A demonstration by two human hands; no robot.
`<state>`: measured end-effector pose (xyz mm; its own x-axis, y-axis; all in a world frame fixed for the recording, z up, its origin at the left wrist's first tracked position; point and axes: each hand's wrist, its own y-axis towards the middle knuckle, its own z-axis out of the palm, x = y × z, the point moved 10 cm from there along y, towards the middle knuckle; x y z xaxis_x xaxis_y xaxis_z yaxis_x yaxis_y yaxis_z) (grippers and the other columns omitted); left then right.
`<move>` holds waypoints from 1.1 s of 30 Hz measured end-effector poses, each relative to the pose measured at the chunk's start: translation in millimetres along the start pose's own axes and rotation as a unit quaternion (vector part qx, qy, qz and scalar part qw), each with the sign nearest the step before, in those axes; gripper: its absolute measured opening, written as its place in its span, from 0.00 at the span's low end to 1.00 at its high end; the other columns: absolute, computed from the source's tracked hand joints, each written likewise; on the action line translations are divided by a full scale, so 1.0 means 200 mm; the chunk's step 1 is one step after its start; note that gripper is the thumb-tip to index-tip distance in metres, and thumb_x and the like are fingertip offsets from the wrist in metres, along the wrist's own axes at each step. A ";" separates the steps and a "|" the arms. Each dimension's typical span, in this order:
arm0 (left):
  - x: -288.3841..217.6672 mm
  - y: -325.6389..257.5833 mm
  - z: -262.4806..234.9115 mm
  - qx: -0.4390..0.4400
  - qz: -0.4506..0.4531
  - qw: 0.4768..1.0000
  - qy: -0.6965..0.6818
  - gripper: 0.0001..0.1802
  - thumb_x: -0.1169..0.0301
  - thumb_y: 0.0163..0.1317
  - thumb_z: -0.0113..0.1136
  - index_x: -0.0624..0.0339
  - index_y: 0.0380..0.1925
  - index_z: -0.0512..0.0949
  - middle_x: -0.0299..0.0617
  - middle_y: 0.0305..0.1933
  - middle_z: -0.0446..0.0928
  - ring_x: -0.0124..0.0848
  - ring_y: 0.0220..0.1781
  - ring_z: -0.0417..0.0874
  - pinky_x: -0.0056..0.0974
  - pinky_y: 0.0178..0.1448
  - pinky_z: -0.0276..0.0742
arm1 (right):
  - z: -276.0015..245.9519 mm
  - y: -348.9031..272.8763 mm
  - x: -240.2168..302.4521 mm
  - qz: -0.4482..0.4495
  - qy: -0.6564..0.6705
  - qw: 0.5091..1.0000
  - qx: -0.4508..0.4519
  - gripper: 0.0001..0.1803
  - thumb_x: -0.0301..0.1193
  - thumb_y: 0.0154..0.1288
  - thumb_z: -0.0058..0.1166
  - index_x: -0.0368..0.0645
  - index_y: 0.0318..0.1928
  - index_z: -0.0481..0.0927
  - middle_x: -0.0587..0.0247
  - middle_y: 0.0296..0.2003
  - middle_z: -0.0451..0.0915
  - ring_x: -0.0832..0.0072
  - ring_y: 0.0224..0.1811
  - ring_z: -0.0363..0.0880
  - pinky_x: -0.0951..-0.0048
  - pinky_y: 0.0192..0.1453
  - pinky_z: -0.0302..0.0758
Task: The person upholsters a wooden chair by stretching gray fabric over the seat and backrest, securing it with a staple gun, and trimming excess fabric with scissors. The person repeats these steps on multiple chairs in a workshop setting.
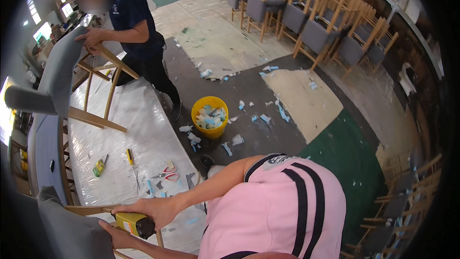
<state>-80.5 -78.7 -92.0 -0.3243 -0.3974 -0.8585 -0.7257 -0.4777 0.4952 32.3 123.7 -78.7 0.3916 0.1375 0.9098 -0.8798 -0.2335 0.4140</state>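
Note:
My right hand (160, 212) is wrapped round a boxy yellow tool with a black rounded end (135, 225); its working tip is hidden, so its exact kind is unclear. Just below, my left hand (117, 236) lies against the edge of a grey upholstered chair (72, 228), fingers partly hidden by the tool. Wooden legs of that chair reach out beneath my hands. Close by on the plastic-covered table (158, 139) lie red-handled scissors (170, 176), a yellow-handled screwdriver (131, 158), a small green-yellow tool (99, 167) and a blue-handled tool (150, 187).
Across the table a co-worker (136, 24) holds another grey chair (60, 74) tipped over. A yellow bucket (209, 129) full of blue and white scraps stands on the floor, with more scraps around it. Stacked grey chairs (314, 36) line the back; a green mat (347, 163) lies right.

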 end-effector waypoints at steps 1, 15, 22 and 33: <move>0.01 0.02 -0.01 0.002 0.016 1.000 0.022 0.27 0.63 0.61 0.75 0.77 0.51 0.80 0.55 0.58 0.82 0.39 0.52 0.83 0.41 0.62 0.78 | 0.00 -0.01 -0.01 -0.003 -0.005 1.000 -0.003 0.58 0.22 0.48 0.66 0.43 0.80 0.50 0.46 0.68 0.71 0.57 0.68 0.73 0.67 0.71 0.65; -0.07 -0.09 0.08 0.070 -0.040 0.975 -0.206 0.10 0.72 0.57 0.74 0.63 0.29 0.80 0.35 0.33 0.81 0.25 0.33 0.78 0.34 0.45 0.73 | 0.17 0.09 0.20 -0.065 -0.118 0.991 -0.015 0.47 0.22 0.53 0.66 0.47 0.75 0.62 0.56 0.57 0.79 0.72 0.55 0.78 0.72 0.61 0.72; -0.09 -0.15 0.06 0.012 -0.007 0.984 -0.178 0.13 0.71 0.58 0.73 0.65 0.37 0.79 0.38 0.39 0.80 0.27 0.39 0.79 0.36 0.50 0.73 | 0.22 0.17 0.24 -0.132 -0.109 0.985 0.009 0.52 0.29 0.51 0.72 0.42 0.76 0.59 0.49 0.61 0.77 0.63 0.58 0.79 0.68 0.61 0.73; -0.05 -0.32 0.18 0.094 -0.012 0.991 -0.098 0.16 0.67 0.61 0.68 0.66 0.42 0.77 0.41 0.44 0.78 0.30 0.44 0.77 0.38 0.54 0.71 | 0.29 0.18 0.19 -0.172 -0.134 0.974 -0.064 0.50 0.30 0.41 0.71 0.43 0.69 0.65 0.44 0.55 0.77 0.50 0.52 0.79 0.57 0.56 0.75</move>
<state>-52.8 -16.2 -120.7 -0.4043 -0.2198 -0.8878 -0.8288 -0.3224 0.4572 31.1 64.9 -28.5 0.7107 -0.0740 0.6995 -0.7033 -0.0930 0.7048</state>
